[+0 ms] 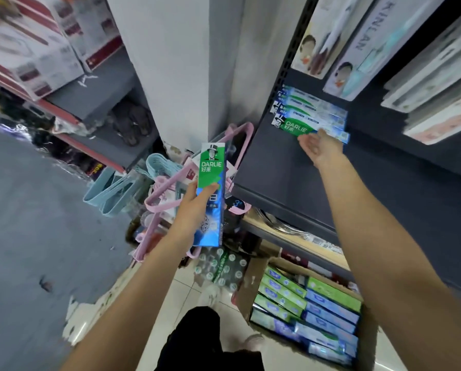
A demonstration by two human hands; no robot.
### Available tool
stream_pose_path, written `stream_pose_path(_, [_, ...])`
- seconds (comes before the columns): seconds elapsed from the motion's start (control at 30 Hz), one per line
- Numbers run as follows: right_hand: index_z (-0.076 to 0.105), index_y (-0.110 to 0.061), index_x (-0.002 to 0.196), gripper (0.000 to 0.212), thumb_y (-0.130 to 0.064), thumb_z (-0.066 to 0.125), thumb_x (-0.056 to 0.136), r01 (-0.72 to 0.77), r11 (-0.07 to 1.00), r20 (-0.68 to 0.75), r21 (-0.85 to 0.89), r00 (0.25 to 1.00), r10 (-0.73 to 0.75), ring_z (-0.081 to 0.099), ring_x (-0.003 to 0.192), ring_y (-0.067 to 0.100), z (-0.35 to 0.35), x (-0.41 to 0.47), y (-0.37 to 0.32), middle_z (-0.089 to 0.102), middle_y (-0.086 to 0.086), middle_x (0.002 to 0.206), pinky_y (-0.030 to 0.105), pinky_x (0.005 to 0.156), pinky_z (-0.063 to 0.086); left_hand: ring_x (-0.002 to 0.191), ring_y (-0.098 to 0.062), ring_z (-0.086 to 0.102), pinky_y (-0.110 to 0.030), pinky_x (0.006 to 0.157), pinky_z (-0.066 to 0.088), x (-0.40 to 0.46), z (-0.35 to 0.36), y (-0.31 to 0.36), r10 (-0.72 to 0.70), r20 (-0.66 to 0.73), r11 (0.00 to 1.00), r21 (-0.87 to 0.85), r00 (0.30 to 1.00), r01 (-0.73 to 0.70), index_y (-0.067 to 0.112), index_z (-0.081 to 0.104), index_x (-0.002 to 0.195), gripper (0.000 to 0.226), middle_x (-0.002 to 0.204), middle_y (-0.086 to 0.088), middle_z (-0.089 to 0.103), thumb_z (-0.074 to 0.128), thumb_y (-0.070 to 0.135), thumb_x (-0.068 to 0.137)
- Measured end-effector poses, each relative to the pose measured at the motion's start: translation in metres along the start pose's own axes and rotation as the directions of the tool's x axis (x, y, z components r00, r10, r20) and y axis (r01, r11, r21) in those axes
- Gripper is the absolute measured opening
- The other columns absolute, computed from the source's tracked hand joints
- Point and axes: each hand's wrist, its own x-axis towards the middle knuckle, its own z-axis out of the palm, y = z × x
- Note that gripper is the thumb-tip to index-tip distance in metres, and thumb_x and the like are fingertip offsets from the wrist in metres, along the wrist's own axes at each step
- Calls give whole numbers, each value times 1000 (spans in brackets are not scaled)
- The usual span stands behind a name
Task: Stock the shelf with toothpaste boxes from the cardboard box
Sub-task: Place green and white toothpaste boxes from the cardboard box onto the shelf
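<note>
Head view
Left hand [194, 207]: grips one toothpaste box [210, 194] upright, fingers curled round its middle, out in front of the shelf's edge.
Right hand [319, 147]: fingers straight, holding nothing, fingertips touching the nearest box of the shelved row [308, 117].
Shelf [277, 167]: dark board under the right hand, the row lying flat just beyond it.
Cardboard box [253, 279]: on the floor below the right forearm, packed with more toothpaste boxes.
Hangers [167, 183]: pink and blue, just behind the left hand.

Left hand [194, 207] gripping — right hand [319, 147] flat, outstretched.
</note>
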Motion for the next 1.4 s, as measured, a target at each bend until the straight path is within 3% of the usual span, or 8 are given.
stream_pose_path(0.37, [52, -26, 128, 39, -31, 61, 90, 459, 642, 548, -615, 833, -70, 58, 112, 11, -41, -153, 69, 62, -1, 122, 32, 98, 48, 67, -16, 66, -24, 63, 55, 4, 54, -14, -54, 208, 977, -190, 977, 95, 11, 59, 102, 19, 87, -9, 69, 44, 22, 95])
stream_pose_path(0.47, [40, -28, 141, 64, -4, 58, 85, 799, 34, 742, -601, 573, -348, 27, 138, 23, -58, -141, 44, 29, 7, 151, 37, 114, 27, 48, -13, 63, -17, 46, 49, 2, 57, -7, -218, 430, 960, -66, 876, 271, 5, 62, 91, 32, 64, -7, 69, 39, 27, 98])
stream_pose_path(0.57, [53, -28, 130, 61, -8, 71, 76, 859, -365, 933, -359, 322, -161, 20, 143, 25, -69, -124, 23, 33, 5, 152, 49, 116, 19, 47, -12, 62, -18, 44, 49, 2, 57, -4, -328, 523, 945, 180, 786, 275, 7, 61, 89, 31, 60, -4, 66, 42, 29, 97])
stream_pose_path(0.7, [60, -20, 118, 37, -27, 71, 83, 899, -130, 908, -418, 418, -27, 55, 112, 14, -83, -112, 9, 64, -7, 117, 34, 106, 35, 72, -18, 70, -30, 61, 58, 18, 45, 9, -378, 547, 925, 183, 747, 334, 9, 66, 98, 30, 87, -8, 72, 45, 31, 94])
stream_pose_path(0.8, [56, -22, 125, 44, -34, 67, 84, 760, 135, 763, -635, 645, -42, 59, 105, 13, -101, -103, 4, 61, -11, 112, 26, 91, 43, 84, -15, 63, -22, 66, 55, 37, 37, 19, -80, 267, 997, 1, 960, 83, 14, 64, 98, 16, 100, -3, 65, 49, 19, 95])
stream_pose_path(0.9, [51, -23, 130, 49, -31, 66, 85, 597, 288, 590, -749, 799, -120, 55, 110, 12, -112, -84, 1, 59, -2, 116, 20, 93, 37, 77, -8, 56, -20, 68, 46, 48, 32, 12, 265, -62, 962, 85, 962, -259, 19, 60, 93, 17, 88, 7, 62, 50, 6, 92])
stream_pose_path(1.13, [58, -8, 122, 45, -28, 71, 83, 574, 54, 531, -817, 786, -316, 46, 114, 30, -77, -30, -15, 59, 13, 120, 27, 90, 32, 122, -22, 46, -37, 104, 30, 67, 51, -31, 547, 475, 160, 749, 689, -643, 23, 54, 128, 41, 132, 1, 54, 57, 25, 88])
stream_pose_path(1.4, [57, -14, 128, 46, -33, 65, 87, 573, -82, 556, -816, 736, -387, 39, 120, 32, -34, 20, -17, 52, 13, 125, 35, 100, 27, 130, -14, 35, -36, 111, 20, 76, 56, -42, 467, 530, -110, 829, 708, -548, 27, 43, 138, 50, 141, 10, 42, 49, 38, 90])
